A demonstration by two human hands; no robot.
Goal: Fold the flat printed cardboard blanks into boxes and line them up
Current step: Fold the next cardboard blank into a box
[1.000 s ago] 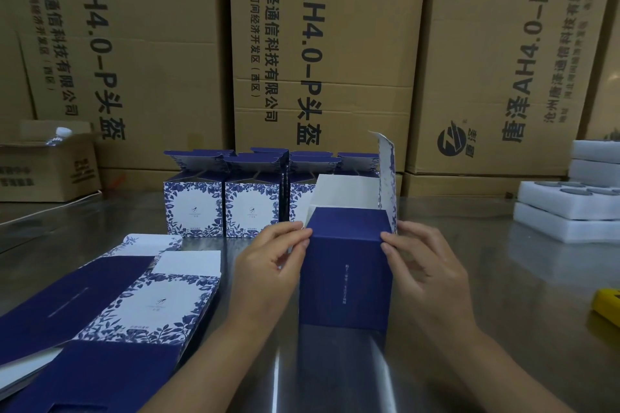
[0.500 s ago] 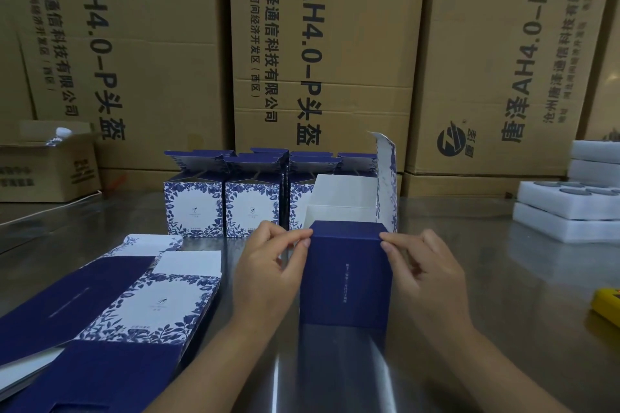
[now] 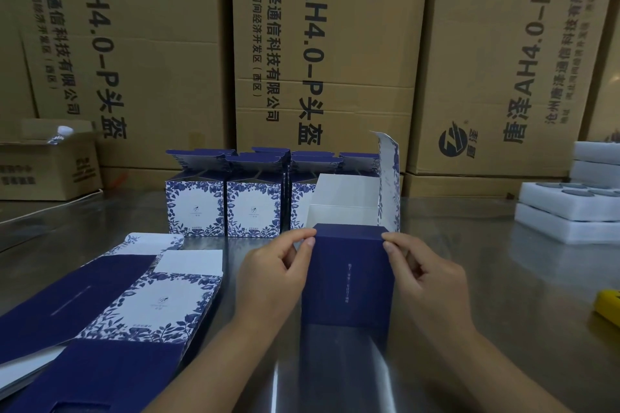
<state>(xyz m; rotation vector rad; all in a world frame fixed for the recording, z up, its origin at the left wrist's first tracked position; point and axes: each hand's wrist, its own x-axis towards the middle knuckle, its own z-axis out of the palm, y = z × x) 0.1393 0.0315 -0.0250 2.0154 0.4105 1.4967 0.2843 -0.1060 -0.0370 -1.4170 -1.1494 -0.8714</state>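
A dark blue box (image 3: 347,278) stands upright on the steel table (image 3: 486,278) in front of me, its white inside showing and one floral flap (image 3: 389,178) sticking up at the right rear. My left hand (image 3: 278,275) pinches the box's top left corner. My right hand (image 3: 422,273) pinches the top right corner. Behind it, several folded blue-and-white floral boxes (image 3: 253,204) stand in a row with their top flaps up. A stack of flat printed blanks (image 3: 110,318) lies at the left.
Large brown cartons (image 3: 322,54) wall off the back of the table. A small open carton (image 3: 47,164) sits at the far left. White foam trays (image 3: 570,208) are stacked at the right, and a yellow object (image 3: 609,307) lies at the right edge.
The front flap has folded down and inward over the box's opening, its near edge sinking lower. Both hands stayed at the top corners, sliding slightly down with it.
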